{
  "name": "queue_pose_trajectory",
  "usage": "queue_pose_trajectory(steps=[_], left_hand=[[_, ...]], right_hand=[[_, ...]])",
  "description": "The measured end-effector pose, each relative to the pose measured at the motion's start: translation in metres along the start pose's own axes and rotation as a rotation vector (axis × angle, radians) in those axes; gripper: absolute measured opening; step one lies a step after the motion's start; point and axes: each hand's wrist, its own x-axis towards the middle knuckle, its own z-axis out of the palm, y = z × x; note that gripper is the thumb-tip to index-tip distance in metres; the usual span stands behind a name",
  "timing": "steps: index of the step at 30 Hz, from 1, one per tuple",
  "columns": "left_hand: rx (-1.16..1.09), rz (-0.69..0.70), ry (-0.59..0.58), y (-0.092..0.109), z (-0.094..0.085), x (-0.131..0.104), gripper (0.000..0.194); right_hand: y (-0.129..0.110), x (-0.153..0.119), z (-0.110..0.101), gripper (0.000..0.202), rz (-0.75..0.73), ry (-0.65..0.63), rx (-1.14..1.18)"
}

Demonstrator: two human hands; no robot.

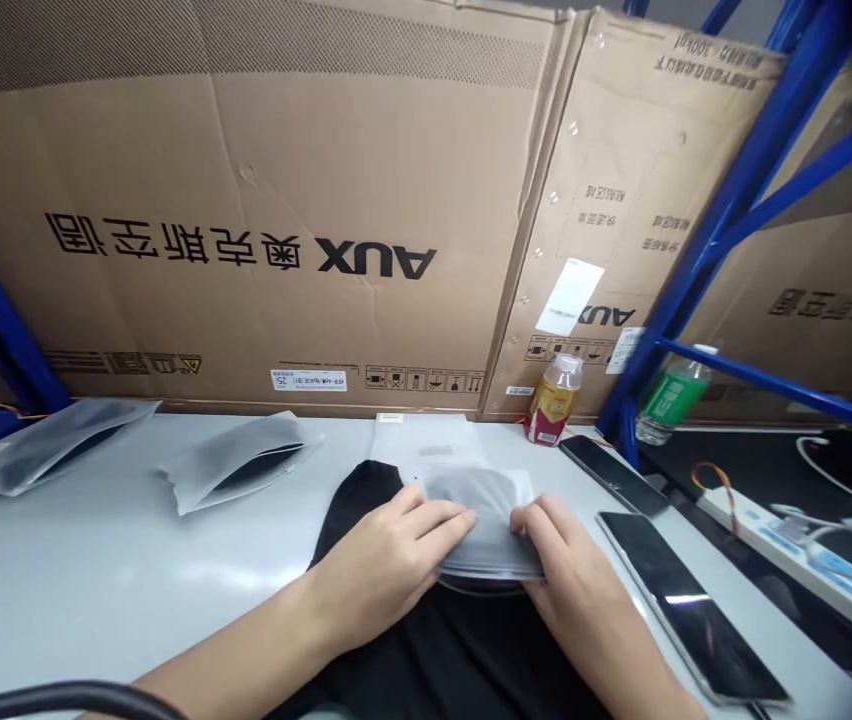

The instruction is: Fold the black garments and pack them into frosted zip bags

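A frosted plastic bag (492,500) lies before me, its near edge gaping a little over something black. My left hand (396,545) grips the bag's left side, fingers curled over the top and thumb out of sight. At the opposite side, my right hand (565,560) is closed on the bag's right edge with bent fingers. Black cloth (471,650) spreads beneath both hands and bunches up left of the bag. Behind the bag are more flat, pale plastic bags (426,437).
Two filled frosted bags (235,460) (51,450) lie on the white table (133,580) at left. Two dark phones (688,605) (613,475), a drink bottle (555,400) and a power strip (801,560) are at right. Large cartons (246,170) and blue rack posts (733,210) stand behind.
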Motion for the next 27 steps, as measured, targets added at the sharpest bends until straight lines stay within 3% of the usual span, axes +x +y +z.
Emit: queue_pose_trajectory(steps=[4,6,8,11,13,15,19,22,27], left_hand=[[-0.136,0.109,-0.171,-0.010,-0.009,-0.001,0.083],[-0.150,0.176,-0.192,-0.019,-0.014,-0.002,0.089],[-0.098,0.233,-0.131,-0.027,-0.016,-0.003,0.079],[-0.022,0.319,0.103,-0.031,-0.013,-0.002,0.050],[-0.048,0.353,0.272,-0.029,-0.010,-0.001,0.041],[-0.129,0.365,0.369,-0.025,-0.009,0.002,0.036],[-0.296,0.358,0.351,-0.019,-0.009,0.005,0.027],[-0.319,0.359,0.288,-0.018,-0.007,0.005,0.025],[-0.319,0.397,0.295,-0.011,0.001,0.004,0.026]], right_hand=[[0.006,-0.002,-0.003,0.038,0.030,-0.064,-0.001],[0.007,-0.003,-0.006,0.037,0.076,-0.101,0.051],[0.007,-0.003,-0.012,0.034,0.138,-0.126,0.104],[0.008,-0.004,-0.023,0.025,0.207,-0.113,0.165],[0.011,-0.005,-0.029,0.023,0.197,-0.089,0.172],[0.015,-0.008,-0.033,0.027,0.124,-0.074,0.132],[0.014,-0.011,-0.038,0.032,-0.038,-0.111,0.009],[-0.001,-0.009,-0.041,0.032,-0.051,-0.107,-0.002],[-0.026,0.000,-0.026,0.036,-0.105,0.015,0.021]])
